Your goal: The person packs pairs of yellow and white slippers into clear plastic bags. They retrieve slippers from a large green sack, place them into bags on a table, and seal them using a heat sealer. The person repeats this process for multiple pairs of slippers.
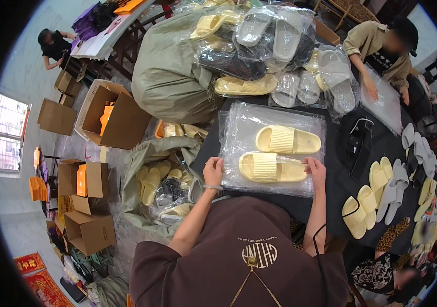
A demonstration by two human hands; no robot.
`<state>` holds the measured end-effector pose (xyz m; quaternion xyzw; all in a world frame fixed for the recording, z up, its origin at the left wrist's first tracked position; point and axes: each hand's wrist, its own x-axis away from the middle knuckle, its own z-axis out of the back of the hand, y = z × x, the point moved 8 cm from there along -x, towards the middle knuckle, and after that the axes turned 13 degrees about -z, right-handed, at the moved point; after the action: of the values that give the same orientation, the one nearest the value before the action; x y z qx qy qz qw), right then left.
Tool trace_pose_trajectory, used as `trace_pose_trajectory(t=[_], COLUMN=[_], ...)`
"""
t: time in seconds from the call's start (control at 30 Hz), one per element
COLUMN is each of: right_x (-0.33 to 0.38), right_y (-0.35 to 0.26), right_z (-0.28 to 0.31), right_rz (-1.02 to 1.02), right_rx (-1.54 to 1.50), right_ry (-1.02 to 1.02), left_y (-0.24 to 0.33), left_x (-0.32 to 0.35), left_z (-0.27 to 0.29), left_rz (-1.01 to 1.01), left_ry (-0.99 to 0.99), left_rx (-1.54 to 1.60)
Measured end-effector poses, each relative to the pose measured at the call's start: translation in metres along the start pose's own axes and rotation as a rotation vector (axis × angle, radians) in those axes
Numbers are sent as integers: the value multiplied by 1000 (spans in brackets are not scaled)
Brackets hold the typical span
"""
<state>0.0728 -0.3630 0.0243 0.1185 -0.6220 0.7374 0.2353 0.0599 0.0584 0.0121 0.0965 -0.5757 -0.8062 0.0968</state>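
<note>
Head-worn fisheye, looking down past a brown shirt (203, 250), near a black table (338, 176) (straight edges bend)

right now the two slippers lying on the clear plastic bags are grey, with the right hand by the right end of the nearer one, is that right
The colour is wrong: in the head view the two slippers are pale yellow. They do lie on the clear plastic bags, with the right hand by the right end of the nearer one.

On the left there is a bright window (8, 134), a large open cardboard box (127, 123) and, lower, a red poster (49, 289).
</note>
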Motion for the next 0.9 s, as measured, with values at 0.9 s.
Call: trace_pose_trajectory(t=[0.9], right_x=[-18], right_y=[-35], right_z=[-127], right_rz=[651], right_rx=[896], right_ry=[-290], left_y=[-45], left_x=[-56], left_z=[-26], left_rz=[114], left_ry=[-72], left_rx=[-196])
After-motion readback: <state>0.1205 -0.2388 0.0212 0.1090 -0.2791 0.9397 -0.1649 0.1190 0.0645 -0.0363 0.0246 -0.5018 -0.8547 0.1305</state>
